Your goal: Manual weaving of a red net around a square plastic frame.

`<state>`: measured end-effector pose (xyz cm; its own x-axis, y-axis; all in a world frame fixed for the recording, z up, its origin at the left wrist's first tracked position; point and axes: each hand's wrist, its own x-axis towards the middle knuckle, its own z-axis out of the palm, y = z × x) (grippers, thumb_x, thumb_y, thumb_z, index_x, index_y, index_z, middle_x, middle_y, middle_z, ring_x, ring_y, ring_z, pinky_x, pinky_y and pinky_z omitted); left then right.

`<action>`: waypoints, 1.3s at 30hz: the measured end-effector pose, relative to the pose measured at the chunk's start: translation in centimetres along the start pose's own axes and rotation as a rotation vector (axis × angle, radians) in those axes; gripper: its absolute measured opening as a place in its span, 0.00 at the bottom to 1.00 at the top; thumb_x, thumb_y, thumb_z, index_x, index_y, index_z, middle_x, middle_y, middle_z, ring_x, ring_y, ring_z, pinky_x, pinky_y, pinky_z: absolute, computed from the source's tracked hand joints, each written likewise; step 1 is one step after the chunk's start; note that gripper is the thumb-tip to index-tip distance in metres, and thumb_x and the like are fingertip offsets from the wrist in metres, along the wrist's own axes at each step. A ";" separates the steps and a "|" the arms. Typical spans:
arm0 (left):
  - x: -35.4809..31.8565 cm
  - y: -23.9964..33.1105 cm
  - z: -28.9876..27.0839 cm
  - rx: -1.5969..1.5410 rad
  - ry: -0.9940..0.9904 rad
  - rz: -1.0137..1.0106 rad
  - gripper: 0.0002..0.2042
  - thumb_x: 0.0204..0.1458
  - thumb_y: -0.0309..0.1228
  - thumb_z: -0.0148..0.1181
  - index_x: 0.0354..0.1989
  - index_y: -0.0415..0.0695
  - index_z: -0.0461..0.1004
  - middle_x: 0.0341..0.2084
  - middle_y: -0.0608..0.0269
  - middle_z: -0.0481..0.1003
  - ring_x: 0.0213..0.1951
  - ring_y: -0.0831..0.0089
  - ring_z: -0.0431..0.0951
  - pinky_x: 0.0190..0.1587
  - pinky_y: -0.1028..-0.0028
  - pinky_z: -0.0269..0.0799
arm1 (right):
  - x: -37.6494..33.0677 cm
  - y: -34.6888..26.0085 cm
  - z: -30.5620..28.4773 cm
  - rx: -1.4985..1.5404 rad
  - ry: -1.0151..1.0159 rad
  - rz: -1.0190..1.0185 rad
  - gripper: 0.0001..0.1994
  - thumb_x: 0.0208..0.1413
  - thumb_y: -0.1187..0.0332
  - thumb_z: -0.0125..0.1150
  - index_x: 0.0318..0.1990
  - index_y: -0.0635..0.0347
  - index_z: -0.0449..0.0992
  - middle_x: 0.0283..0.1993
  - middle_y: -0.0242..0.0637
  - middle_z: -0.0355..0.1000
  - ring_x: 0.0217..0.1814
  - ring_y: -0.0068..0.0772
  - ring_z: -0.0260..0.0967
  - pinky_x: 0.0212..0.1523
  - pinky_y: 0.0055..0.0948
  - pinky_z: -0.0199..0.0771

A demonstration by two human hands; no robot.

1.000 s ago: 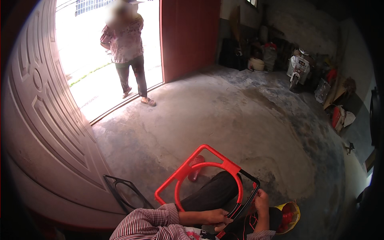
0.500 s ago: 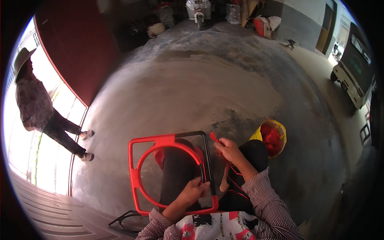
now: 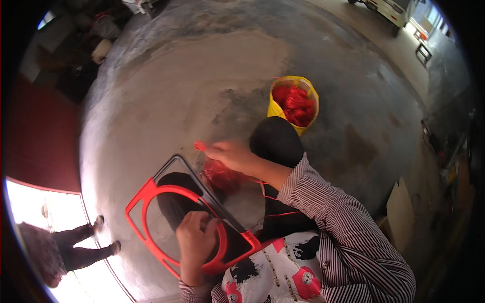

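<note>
- A squarish frame (image 3: 142,214) with a ring inside it sits in the lower left-centre of the frame, tilted, over the person's dark-trousered left leg (image 3: 172,199). Most of it is red; its upper-right bar is mainly black, with red again at that bar's lower end.
- The left hand (image 3: 197,240) is in front of the ring's lower right part, fingers curled and thumb near them. Whether it is clamped on the ring or only resting against it, I cannot tell.
- The right hand (image 3: 230,154), slightly blurred, is near the middle of the picture, above and apart from the black bar. Its fingers are closed on a small red cord bundle (image 3: 200,146), which pokes out at the fingertips.
- Thin red cord (image 3: 283,215) crosses the person's dark lap below the right forearm.
- A yellow container (image 3: 275,110) stands on the concrete floor (image 3: 202,70) right of upper centre, just beyond the right knee (image 3: 275,137), with red strands (image 3: 294,103) heaped inside.
- Striped sleeves (image 3: 348,227) cover the arms; a patterned white, pink and black garment (image 3: 262,267) fills the bottom centre.
- At the lower left, another person (image 3: 76,255) in dark trousers is by the bright doorway.
- A light-coloured vehicle (image 3: 391,11) is at the upper right.
</note>
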<state>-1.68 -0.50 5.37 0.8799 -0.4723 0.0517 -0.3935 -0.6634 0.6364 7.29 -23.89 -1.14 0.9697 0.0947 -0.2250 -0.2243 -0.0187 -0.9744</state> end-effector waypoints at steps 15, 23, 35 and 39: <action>9.2 -0.1 3.8 0.345 0.267 0.335 0.14 0.44 0.24 0.62 0.42 0.40 0.73 0.31 0.60 0.74 0.25 0.68 0.66 0.31 0.72 0.65 | 0.5 -1.4 -6.6 1.007 0.507 0.019 0.05 0.58 0.64 0.55 0.36 0.53 0.70 0.26 0.27 0.67 0.23 0.23 0.63 0.28 0.29 0.66; 9.6 -0.4 5.0 0.209 0.335 0.257 0.05 0.42 0.25 0.65 0.28 0.45 0.77 0.25 0.59 0.76 0.30 0.58 0.74 0.34 0.63 0.69 | 0.2 1.3 1.2 -0.924 -0.360 -0.095 0.12 0.51 0.61 0.56 0.38 0.58 0.77 0.38 0.46 0.77 0.43 0.49 0.76 0.42 0.45 0.74; 8.2 -1.5 4.7 0.273 0.379 0.291 0.08 0.38 0.28 0.67 0.29 0.46 0.76 0.23 0.62 0.75 0.28 0.59 0.73 0.30 0.64 0.70 | -0.6 2.8 3.8 -1.263 -0.591 -0.019 0.13 0.52 0.61 0.53 0.39 0.56 0.80 0.40 0.44 0.78 0.45 0.43 0.77 0.44 0.41 0.76; 8.2 -1.8 4.9 0.282 0.350 0.315 0.08 0.39 0.30 0.67 0.28 0.46 0.76 0.23 0.63 0.75 0.28 0.60 0.73 0.30 0.64 0.71 | 1.3 8.6 3.2 -1.373 -0.593 -0.075 0.18 0.51 0.53 0.56 0.41 0.55 0.80 0.42 0.43 0.78 0.46 0.43 0.76 0.46 0.41 0.75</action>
<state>4.95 -6.06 0.91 0.7254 -0.4838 0.4896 -0.6658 -0.6737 0.3207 6.33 -20.70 -9.82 0.7204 0.5108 -0.4692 0.4122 -0.8593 -0.3027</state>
